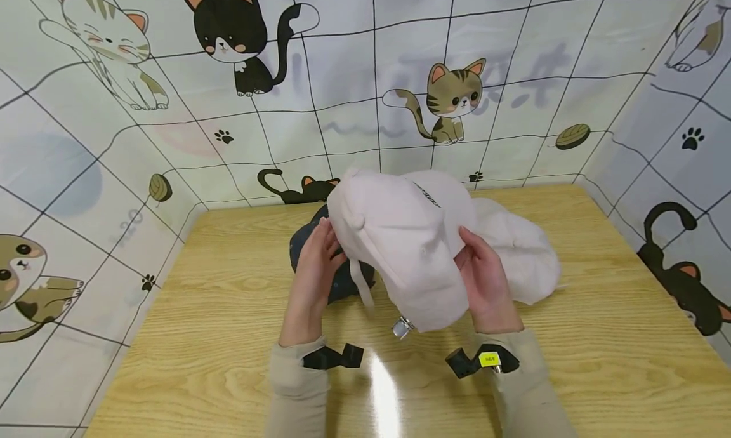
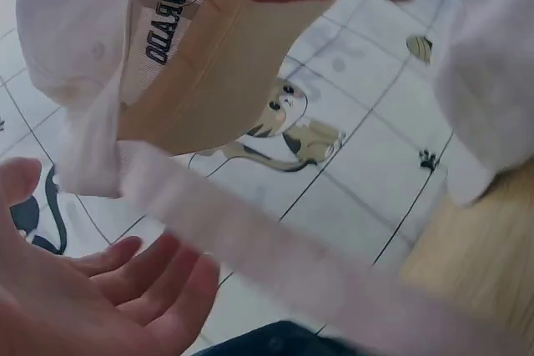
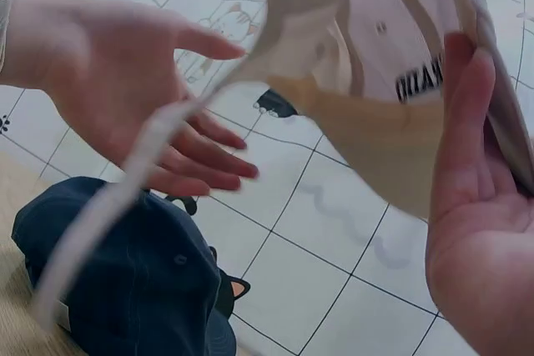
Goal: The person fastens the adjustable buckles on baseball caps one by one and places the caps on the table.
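Observation:
A white baseball cap [image 1: 394, 228] is held tilted above the table, with dark lettering [image 2: 173, 14] showing through inside its crown in the left wrist view. My right hand [image 1: 485, 282] grips its brim, thumb on one side and fingers on the other. Beside the cap's other side, my left hand [image 1: 313, 270] has its fingers loosely extended and apart from the cloth. A loose strap [image 2: 275, 248] hangs from the cap close to the left fingers, blurred in both wrist views. At the cap's lower edge dangles a silver metal buckle [image 1: 402, 327].
Behind my left hand a navy cap [image 3: 125, 264] lies on the wooden table [image 1: 228, 336]. A second white cap [image 1: 522, 254] rests on the table beyond my right hand. Walls [image 1: 342, 120] with cat drawings stand at the back and both sides.

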Demonstrator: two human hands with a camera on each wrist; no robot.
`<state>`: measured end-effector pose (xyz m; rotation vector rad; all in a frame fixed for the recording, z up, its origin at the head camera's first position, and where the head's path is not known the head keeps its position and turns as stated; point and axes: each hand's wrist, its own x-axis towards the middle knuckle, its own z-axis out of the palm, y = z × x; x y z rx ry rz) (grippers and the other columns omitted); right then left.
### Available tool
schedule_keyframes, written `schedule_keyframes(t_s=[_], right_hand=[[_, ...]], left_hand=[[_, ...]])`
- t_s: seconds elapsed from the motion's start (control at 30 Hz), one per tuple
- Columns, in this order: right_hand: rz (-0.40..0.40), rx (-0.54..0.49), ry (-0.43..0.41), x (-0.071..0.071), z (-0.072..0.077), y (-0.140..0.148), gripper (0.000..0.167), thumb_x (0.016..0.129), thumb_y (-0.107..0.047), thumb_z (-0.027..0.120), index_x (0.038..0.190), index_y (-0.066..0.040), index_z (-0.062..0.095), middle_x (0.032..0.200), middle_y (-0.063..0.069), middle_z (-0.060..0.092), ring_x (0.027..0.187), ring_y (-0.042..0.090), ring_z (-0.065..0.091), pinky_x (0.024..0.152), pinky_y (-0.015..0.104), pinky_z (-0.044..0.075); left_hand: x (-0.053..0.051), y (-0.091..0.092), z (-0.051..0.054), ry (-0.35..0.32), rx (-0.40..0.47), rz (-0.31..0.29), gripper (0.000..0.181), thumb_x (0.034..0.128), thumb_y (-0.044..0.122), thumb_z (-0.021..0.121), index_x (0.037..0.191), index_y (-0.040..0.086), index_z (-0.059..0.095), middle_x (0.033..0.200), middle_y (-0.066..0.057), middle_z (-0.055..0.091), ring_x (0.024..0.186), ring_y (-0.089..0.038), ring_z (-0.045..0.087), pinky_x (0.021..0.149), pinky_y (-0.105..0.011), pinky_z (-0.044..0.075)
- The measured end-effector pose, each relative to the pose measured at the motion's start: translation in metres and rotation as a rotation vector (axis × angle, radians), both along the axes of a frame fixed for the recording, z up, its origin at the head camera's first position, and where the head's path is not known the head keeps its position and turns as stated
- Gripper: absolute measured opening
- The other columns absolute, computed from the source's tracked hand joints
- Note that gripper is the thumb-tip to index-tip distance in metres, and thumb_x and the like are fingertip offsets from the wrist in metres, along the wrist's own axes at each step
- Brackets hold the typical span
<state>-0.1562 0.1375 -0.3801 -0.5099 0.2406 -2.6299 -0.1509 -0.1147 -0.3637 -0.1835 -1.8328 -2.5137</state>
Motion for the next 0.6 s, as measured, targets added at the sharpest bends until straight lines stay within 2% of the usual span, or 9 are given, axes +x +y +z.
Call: schedule_keyframes(t_s=[0.07, 0.13, 0.2, 0.23, 0.3, 0.4, 0.5, 0.6], right_hand=[[0.010, -0.002, -0.021, 0.000, -0.001, 0.000, 0.032, 0.100, -0.020, 0.023, 0.102, -0.003, 0.049, 0.097, 0.006, 0.056, 0.090, 0.016, 0.054, 0.077, 0.027, 0.045], [0.030, 0.001, -0.039, 0.000, -0.003, 0.001, 0.032, 0.100, -0.020, 0.024, 0.102, -0.003, 0.050, 0.097, 0.006, 0.057, 0.092, 0.015, 0.054, 0.078, 0.026, 0.044], [0.041, 0.014, -0.058, -0.002, -0.006, 0.001, 0.031, 0.100, -0.021, 0.026, 0.103, -0.004, 0.051, 0.099, 0.005, 0.058, 0.094, 0.014, 0.055, 0.080, 0.026, 0.044], [0.043, 0.021, -0.070, -0.003, -0.007, 0.002, 0.030, 0.100, -0.021, 0.026, 0.105, -0.004, 0.051, 0.101, 0.005, 0.058, 0.095, 0.014, 0.054, 0.082, 0.026, 0.043], [0.037, 0.053, -0.111, -0.005, -0.010, 0.002, 0.028, 0.099, -0.022, 0.030, 0.106, -0.006, 0.052, 0.102, 0.004, 0.059, 0.096, 0.013, 0.055, 0.082, 0.025, 0.043], [-0.010, 0.166, -0.178, -0.007, -0.012, 0.003, 0.024, 0.097, -0.025, 0.037, 0.106, -0.010, 0.054, 0.099, 0.001, 0.059, 0.091, 0.012, 0.055, 0.080, 0.024, 0.044], [-0.110, 0.366, -0.197, -0.005, -0.009, 0.003, 0.023, 0.095, -0.028, 0.042, 0.111, -0.015, 0.051, 0.102, -0.003, 0.055, 0.091, 0.009, 0.054, 0.080, 0.023, 0.044], [-0.186, 0.553, -0.157, 0.001, -0.005, -0.002, 0.036, 0.093, -0.034, 0.046, 0.126, -0.019, 0.042, 0.110, -0.007, 0.049, 0.095, 0.006, 0.050, 0.083, 0.021, 0.041]], left_hand=[[0.000, 0.001, -0.002, -0.019, 0.110, -0.134, 0.053, 0.0937, 0.047, 0.034, 0.137, 0.017, 0.028, 0.136, -0.007, 0.034, 0.122, -0.022, 0.036, 0.098, -0.040, 0.030], [0.000, 0.003, -0.005, -0.019, 0.229, -0.256, 0.050, 0.0951, 0.046, 0.029, 0.138, 0.020, 0.025, 0.135, -0.005, 0.032, 0.121, -0.021, 0.034, 0.098, -0.039, 0.028], [0.000, 0.006, -0.007, -0.020, 0.355, -0.338, 0.044, 0.0964, 0.043, 0.027, 0.134, 0.021, 0.028, 0.131, -0.001, 0.033, 0.118, -0.017, 0.034, 0.096, -0.035, 0.029], [0.000, 0.008, -0.008, -0.019, 0.415, -0.355, 0.040, 0.0969, 0.041, 0.027, 0.130, 0.020, 0.033, 0.126, 0.000, 0.037, 0.114, -0.016, 0.037, 0.094, -0.033, 0.031], [-0.001, 0.013, -0.010, -0.025, 0.515, -0.362, 0.032, 0.0976, 0.037, 0.029, 0.122, 0.019, 0.042, 0.117, 0.003, 0.044, 0.106, -0.013, 0.042, 0.090, -0.029, 0.033], [-0.003, 0.019, -0.011, -0.036, 0.581, -0.308, 0.025, 0.0973, 0.031, 0.035, 0.109, 0.016, 0.051, 0.104, 0.003, 0.051, 0.095, -0.012, 0.048, 0.083, -0.028, 0.036], [-0.005, 0.023, -0.015, -0.038, 0.562, -0.236, 0.023, 0.0961, 0.027, 0.040, 0.109, 0.013, 0.052, 0.102, 0.000, 0.053, 0.091, -0.014, 0.050, 0.080, -0.029, 0.038], [-0.008, 0.025, -0.019, -0.035, 0.545, -0.184, 0.025, 0.0950, 0.024, 0.044, 0.115, 0.011, 0.050, 0.105, -0.002, 0.051, 0.092, -0.015, 0.049, 0.081, -0.030, 0.037]])
